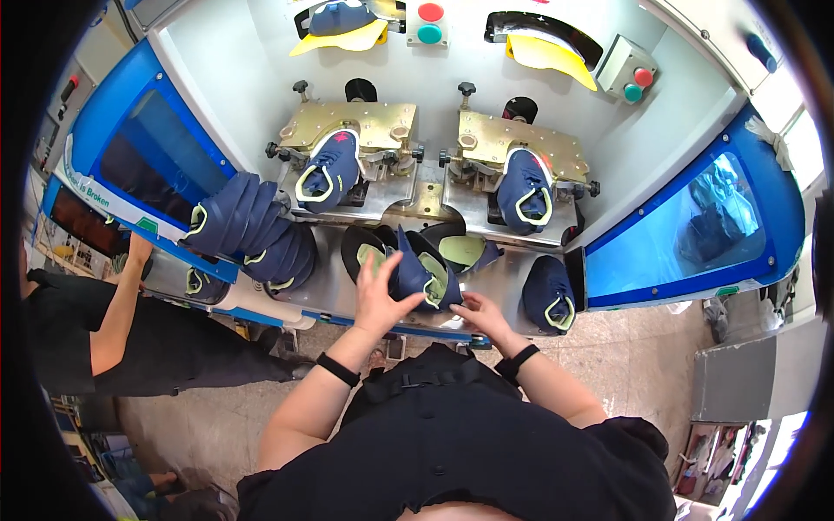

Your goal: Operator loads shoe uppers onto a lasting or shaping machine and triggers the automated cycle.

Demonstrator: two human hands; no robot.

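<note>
In front of me a navy shoe upper (pixel 415 276) with pale green lining sits on the metal ledge of the machine. My left hand (pixel 380 300) is at its left side, fingers spread and thumb reaching to its edge. At its right end, my right hand (pixel 488 318) pinches the rim between thumb and fingers. Other uppers with green lining lie just behind, one of them at the right (pixel 463 250). Two navy shoe uppers are fitted on the machine's stations, one on the left (pixel 330 174) and one on the right (pixel 526 193).
A stack of navy uppers (pixel 252 226) stands left on the ledge; another upper (pixel 548 293) sits right. Brass-coloured clamp plates (pixel 352 128) and red-and-green button boxes (pixel 428 23) are behind. Blue-framed doors (pixel 695 221) flank the machine. At the left, a person's arm (pixel 117 304) reaches toward it.
</note>
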